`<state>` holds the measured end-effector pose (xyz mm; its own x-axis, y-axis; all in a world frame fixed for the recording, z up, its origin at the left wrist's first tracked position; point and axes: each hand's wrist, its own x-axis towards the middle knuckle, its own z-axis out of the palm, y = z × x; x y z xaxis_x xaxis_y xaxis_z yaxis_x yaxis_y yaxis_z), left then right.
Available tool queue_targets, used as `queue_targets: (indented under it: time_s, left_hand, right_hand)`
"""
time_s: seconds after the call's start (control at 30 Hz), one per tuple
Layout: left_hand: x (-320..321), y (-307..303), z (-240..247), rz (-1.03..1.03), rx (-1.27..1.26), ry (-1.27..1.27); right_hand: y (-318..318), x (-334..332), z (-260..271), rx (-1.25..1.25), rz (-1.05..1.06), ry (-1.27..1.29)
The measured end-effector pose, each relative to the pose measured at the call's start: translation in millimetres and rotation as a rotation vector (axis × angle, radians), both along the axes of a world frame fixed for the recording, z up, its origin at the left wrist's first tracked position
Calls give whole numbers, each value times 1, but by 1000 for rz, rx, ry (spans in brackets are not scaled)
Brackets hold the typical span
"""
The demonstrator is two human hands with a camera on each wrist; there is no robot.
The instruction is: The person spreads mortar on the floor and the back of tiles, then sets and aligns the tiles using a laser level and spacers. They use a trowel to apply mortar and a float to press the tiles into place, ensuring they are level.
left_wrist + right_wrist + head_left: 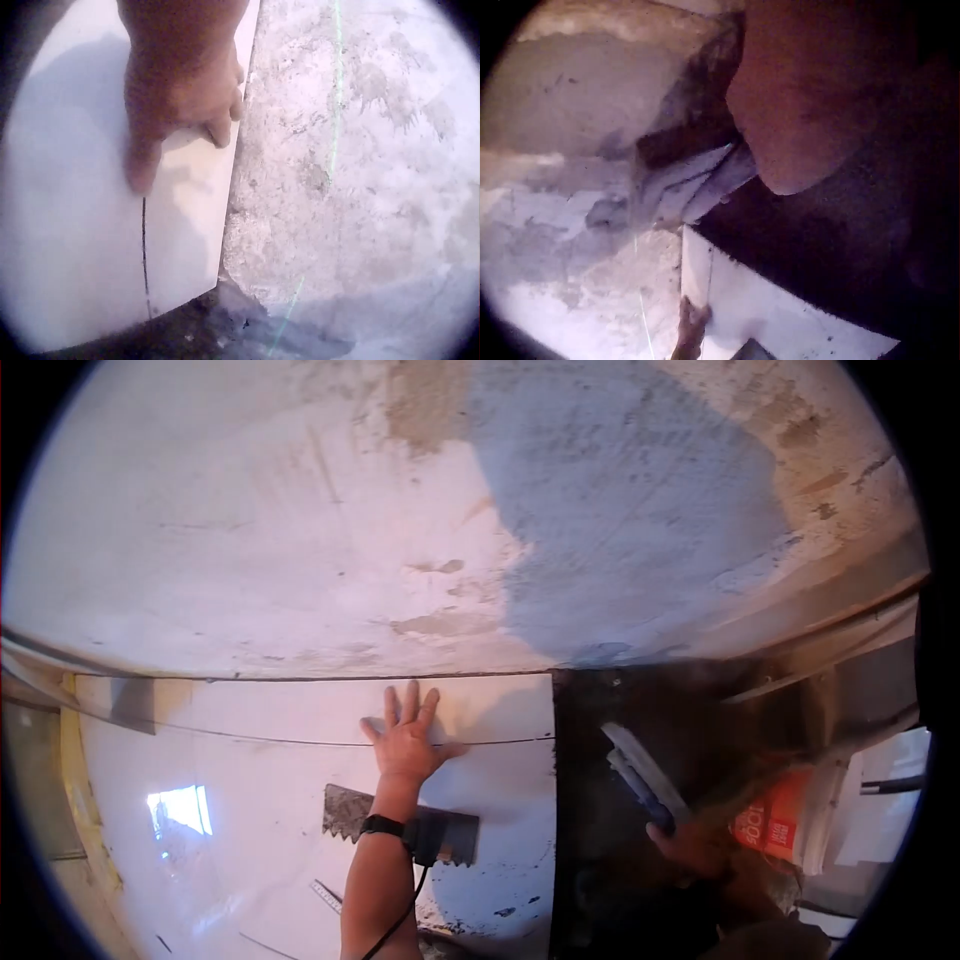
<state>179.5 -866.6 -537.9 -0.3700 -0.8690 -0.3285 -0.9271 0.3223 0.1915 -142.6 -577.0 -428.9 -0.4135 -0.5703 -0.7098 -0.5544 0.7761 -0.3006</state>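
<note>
My left hand [408, 745] rests with spread fingers on a large white tile [260, 760], fingertips close to the edge beside the wall. The thumb lies at a dark line [145, 247] drawn along the tile. Beneath the left wrist lies a grey toothed plate [345, 812], partly hidden by the forearm. Right of the tile, my right hand [690, 848] grips a flat trowel [645, 770] by its bluish handle, holding it over the dark floor. In the right wrist view the trowel [697, 176] shows beyond the hand, its grip hidden in shadow.
A rough, patchy wall [380, 510] runs along the tile's far edge, with a green line [337, 90] on it. A red and white bucket [775, 815] stands at the right. A short ruled strip [325, 896] lies on the tile. Dark floor [600, 700] borders the tile.
</note>
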Motion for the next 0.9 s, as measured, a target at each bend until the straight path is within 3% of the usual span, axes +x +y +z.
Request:
queue_targets:
  time_s: [0.13,0.23,0.33,0.43,0.53,0.63,0.83,0.9]
  left_hand:
    - [-1,0,1,6,7,-14]
    - [4,2,-8,13,-22,25]
    - [3,2,0,23,-15,32]
    - [2,1,2,40,16,12]
    - [3,-1,0,49,41,7]
    - [0,-2,1,54,52,-7]
    - [1,-2,-3,46,48,-16]
    - [0,-1,-5,49,64,-11]
  right_hand:
    - [7,1,-40,-459,-111,-58]
    - [-64,-7,-44,-735,259,-171]
    - [-116,-14,-60,-618,378,-170]
    - [-160,-11,-57,-168,597,82]
    - [-158,-10,-80,-764,543,-66]
    - [-152,-20,-80,-338,567,15]
    - [-153,-12,-82,-610,539,-157]
    - [-159,-11,-77,-531,550,-125]
